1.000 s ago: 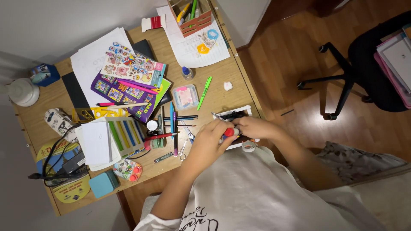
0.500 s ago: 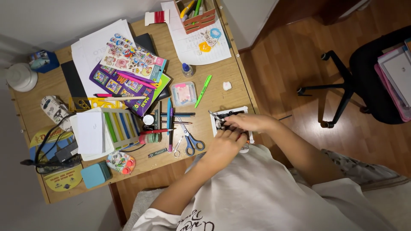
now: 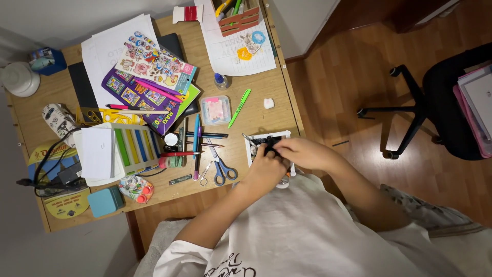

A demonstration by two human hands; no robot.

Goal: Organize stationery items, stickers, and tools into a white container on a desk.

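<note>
Both hands, left hand and right hand, meet over white tray at worktop edge, pinching a small black object. Scissors just left of tray.

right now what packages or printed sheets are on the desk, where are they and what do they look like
sticker sheet: upper left, rectangular, many colourful cartoon stickers.
purple packet: beneath it, flat, small pictures.
clear box: desk middle, pink contents.
white tray: front right edge, both hands over it.
</note>
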